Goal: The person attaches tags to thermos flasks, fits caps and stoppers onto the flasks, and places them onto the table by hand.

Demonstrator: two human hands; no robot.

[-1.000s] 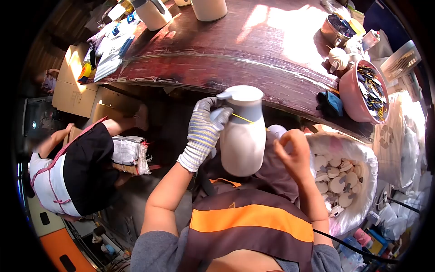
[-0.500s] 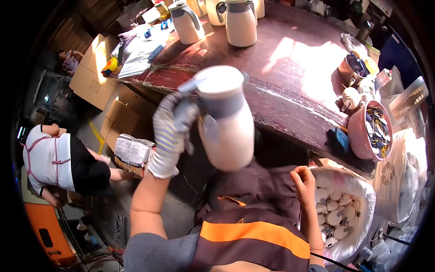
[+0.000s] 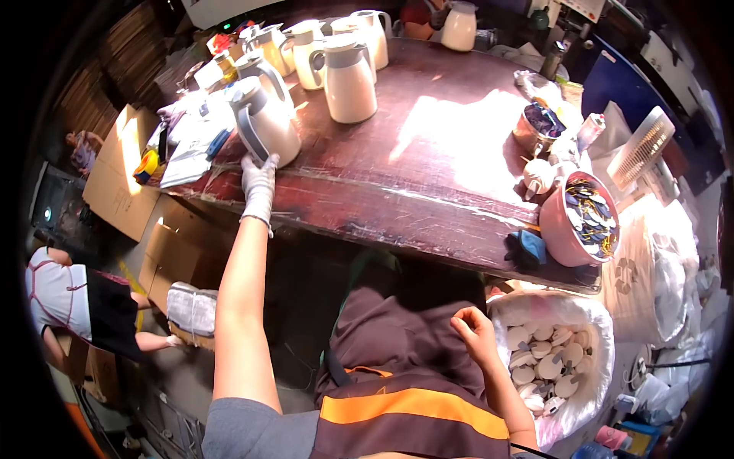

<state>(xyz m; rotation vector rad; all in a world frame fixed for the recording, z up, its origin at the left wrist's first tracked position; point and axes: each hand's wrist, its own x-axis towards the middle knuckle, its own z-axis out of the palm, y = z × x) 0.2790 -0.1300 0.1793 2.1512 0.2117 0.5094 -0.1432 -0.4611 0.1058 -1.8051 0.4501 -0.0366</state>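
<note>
A cream thermos jug (image 3: 281, 131) with a grey collar and grey handle stands, slightly tilted in view, near the table's front left edge. My left hand (image 3: 258, 187), in a striped white work glove, is closed at the jug's lower side, by the bottom of its handle; part of the grip is hidden. Beside it stands another cream jug (image 3: 352, 92), with several more jugs behind. My bare right hand (image 3: 475, 335) hangs before my dark apron (image 3: 413, 314), its fingers curled together, and I see nothing in them. Next to it is a lined bin (image 3: 604, 359) of white lids (image 3: 544, 356).
The dark red table (image 3: 413, 164) spans the front. On its right corner sit a pink bucket (image 3: 556, 218) of small dark parts and a blue cloth-like item (image 3: 529, 249). Papers (image 3: 191, 157) and yellow tape (image 3: 145, 166) lie left. Another person (image 3: 61, 287) bends near cartons (image 3: 122, 187).
My left hand has carried the jug forward and left, from above my lap to the table's edge. The view has shifted, and my right hand stays curled by the bin.
</note>
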